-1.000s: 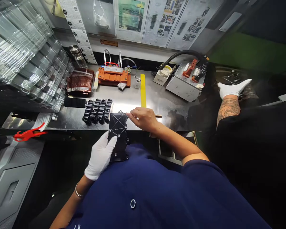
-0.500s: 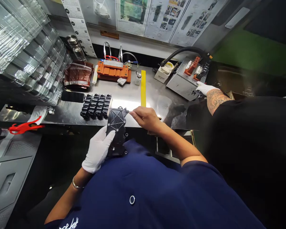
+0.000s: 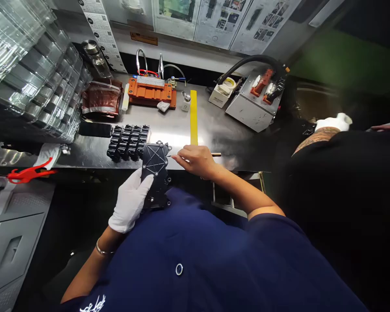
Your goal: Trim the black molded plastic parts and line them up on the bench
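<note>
While the left hand (image 3: pixel 128 201), in a white glove, grips a flat black part (image 3: pixel 155 164), the bare right hand (image 3: pixel 196 160) pinches a thin tool (image 3: pixel 216 154). The two hands are apart, with the far half of the part between them. The part is held up in front of the blue shirt (image 3: pixel 182 242), by the near edge of the bench (image 3: pixel 178 125). Its long way runs from the shirt out toward the bench, with only a small lean. Thin ridges make a cross on its far half.

The left hand is closed on the near half, at the left edge. Its thumb lies on the face, and the other fingers are hidden behind. The right hand is off to the right, level with the far end, so it is the nearer one to that end. The tool lies across the part's long way, and its tip points left at the part's right edge. The tip is just beside that edge, but I cannot tell if it touches.

Just past the part, to the left, sit rows of black blocks (image 3: pixel 128 142). A phone (image 3: pixel 95 129) lies left of them. Beyond the right hand runs a yellow strip (image 3: pixel 194 117). Far to the right is another person's gloved hand (image 3: pixel 333 123), well apart from these two.
</note>
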